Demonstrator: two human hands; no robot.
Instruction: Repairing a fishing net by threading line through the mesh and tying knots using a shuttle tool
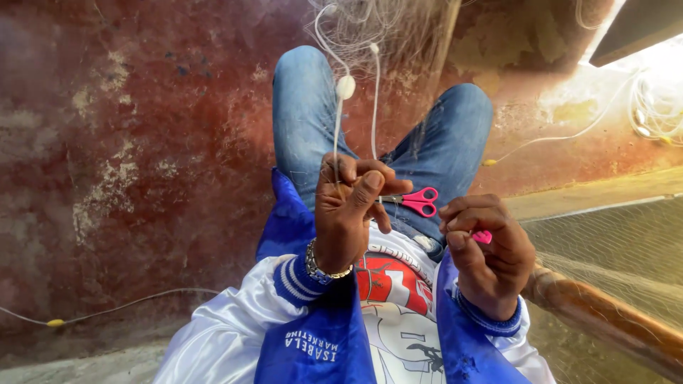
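My left hand [350, 210] is raised over my lap, its fingers pinched on the white cord of a fishing net [337, 135] that runs up past a white oval float [346, 87]. My right hand [487, 252] is closed around a small pink tool [482, 236], only a bit of which shows. Pink-handled scissors [416, 201] lie on my jeans between the two hands, partly hidden by my left fingers. Fine net mesh [370, 28] hangs above my knees.
A worn red painted floor [142, 142] lies to the left. A white line with a small yellow float [55, 323] crosses the lower left. More net [612, 242] drapes over a wooden beam [605, 320] at right. Coiled line [654, 107] lies far right.
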